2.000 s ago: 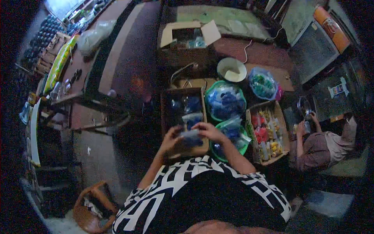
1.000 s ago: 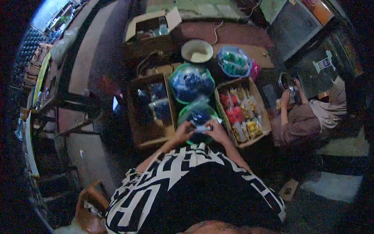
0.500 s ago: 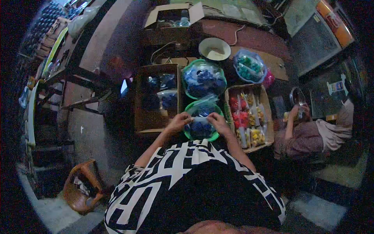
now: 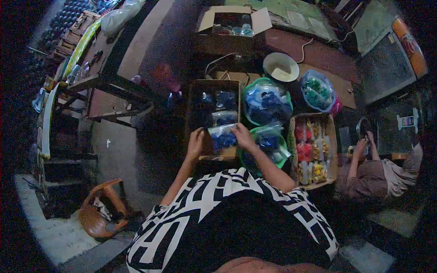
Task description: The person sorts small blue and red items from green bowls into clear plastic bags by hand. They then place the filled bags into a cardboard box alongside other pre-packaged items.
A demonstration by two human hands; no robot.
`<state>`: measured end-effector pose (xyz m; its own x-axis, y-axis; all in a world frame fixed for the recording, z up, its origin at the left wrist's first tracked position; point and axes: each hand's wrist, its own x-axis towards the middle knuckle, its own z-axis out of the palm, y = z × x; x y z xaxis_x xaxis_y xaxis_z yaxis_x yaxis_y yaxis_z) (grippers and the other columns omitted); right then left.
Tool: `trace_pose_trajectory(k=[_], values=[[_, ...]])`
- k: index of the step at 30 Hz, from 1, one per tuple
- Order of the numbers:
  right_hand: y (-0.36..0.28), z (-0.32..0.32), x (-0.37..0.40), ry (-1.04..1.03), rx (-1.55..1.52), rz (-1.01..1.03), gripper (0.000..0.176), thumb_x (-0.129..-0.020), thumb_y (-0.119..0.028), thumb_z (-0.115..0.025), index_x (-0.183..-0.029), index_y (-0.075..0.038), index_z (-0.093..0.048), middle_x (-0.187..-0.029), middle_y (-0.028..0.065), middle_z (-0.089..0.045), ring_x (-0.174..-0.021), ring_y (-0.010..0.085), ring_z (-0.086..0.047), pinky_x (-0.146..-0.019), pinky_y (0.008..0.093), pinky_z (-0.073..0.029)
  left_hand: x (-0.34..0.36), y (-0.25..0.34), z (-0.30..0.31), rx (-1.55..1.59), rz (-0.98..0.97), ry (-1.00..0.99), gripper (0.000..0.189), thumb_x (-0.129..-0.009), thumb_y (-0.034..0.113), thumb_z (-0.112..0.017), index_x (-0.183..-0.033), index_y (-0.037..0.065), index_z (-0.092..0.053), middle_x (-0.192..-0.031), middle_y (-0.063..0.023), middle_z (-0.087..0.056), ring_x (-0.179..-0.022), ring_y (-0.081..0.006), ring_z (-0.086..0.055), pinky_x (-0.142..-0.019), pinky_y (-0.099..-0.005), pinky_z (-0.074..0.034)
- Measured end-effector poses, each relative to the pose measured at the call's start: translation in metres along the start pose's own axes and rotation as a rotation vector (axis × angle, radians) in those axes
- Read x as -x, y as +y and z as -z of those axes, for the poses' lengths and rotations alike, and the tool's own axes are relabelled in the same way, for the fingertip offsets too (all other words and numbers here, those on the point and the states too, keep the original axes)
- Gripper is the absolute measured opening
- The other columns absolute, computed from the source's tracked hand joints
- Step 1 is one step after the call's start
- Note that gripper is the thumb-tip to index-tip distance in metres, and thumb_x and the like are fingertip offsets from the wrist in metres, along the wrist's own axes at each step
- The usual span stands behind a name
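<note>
A clear plastic bag of blue pieces (image 4: 224,138) is over the front of a cardboard carton (image 4: 191,102). My right hand (image 4: 245,138) pinches the bag's upper right corner. On the bag's left, my left hand (image 4: 195,143) is bent over the carton's side, with a narrow dark gap between it and the bag; its fingers are too dark to read. More bags of blue pieces (image 4: 225,99) lie inside the carton. To the right of my right hand stands a green basket (image 4: 284,159) with blue pieces and clear plastic in it.
Behind are another basket of blue pieces (image 4: 268,102), a white bowl (image 4: 286,78) and a basket of green pieces (image 4: 316,93). A carton (image 4: 334,154) with red and yellow bags stands right. Another person (image 4: 368,175) sits beyond it. An orange-brown chair (image 4: 102,211) is at lower left.
Both hands have moved from above the green basket leftward to the carton, and the bag of blue pieces is now over the carton. The whole view has shifted, with things appearing further right.
</note>
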<state>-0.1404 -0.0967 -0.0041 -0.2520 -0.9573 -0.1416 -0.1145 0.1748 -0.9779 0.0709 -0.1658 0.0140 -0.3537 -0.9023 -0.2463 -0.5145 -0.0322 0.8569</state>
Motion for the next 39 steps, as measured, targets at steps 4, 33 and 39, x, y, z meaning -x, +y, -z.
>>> trace_pose_trajectory(k=[4,33,39], values=[[0.016,-0.049,-0.053,0.179,0.332,-0.018,0.02,-0.083,-0.018,-0.051,-0.088,0.001,-0.048,-0.076,0.0172,-0.051,-0.071,0.0282,-0.052,-0.062,0.0369,-0.04,-0.003,-0.001,0.04,-0.116,-0.118,0.184,0.031,-0.085,0.027,-0.049,-0.107,0.007,-0.053,-0.105,-0.0127,-0.052,-0.098,-0.0263,-0.05,-0.085,-0.0343,-0.039],[0.016,-0.076,-0.072,0.549,1.039,-0.082,0.052,-0.072,-0.016,-0.06,-0.116,0.0,-0.037,-0.117,0.0181,-0.037,-0.109,0.0347,-0.036,-0.091,0.0434,-0.031,-0.091,-0.092,-0.015,-0.703,-0.607,-0.272,0.049,-0.081,0.008,-0.047,-0.125,-0.002,-0.029,-0.131,-0.0249,-0.025,-0.121,-0.04,-0.023,-0.098,-0.0416,-0.025],[0.002,-0.063,-0.078,0.331,0.969,-0.234,0.055,-0.067,-0.026,-0.067,-0.108,-0.001,-0.039,-0.105,0.0153,-0.041,-0.103,0.0318,-0.037,-0.082,0.0428,-0.036,-0.083,-0.084,-0.006,-0.677,-0.59,-0.274,0.047,-0.082,0.008,-0.047,-0.125,-0.002,-0.03,-0.129,-0.0256,-0.027,-0.119,-0.0403,-0.026,-0.096,-0.042,-0.027]])
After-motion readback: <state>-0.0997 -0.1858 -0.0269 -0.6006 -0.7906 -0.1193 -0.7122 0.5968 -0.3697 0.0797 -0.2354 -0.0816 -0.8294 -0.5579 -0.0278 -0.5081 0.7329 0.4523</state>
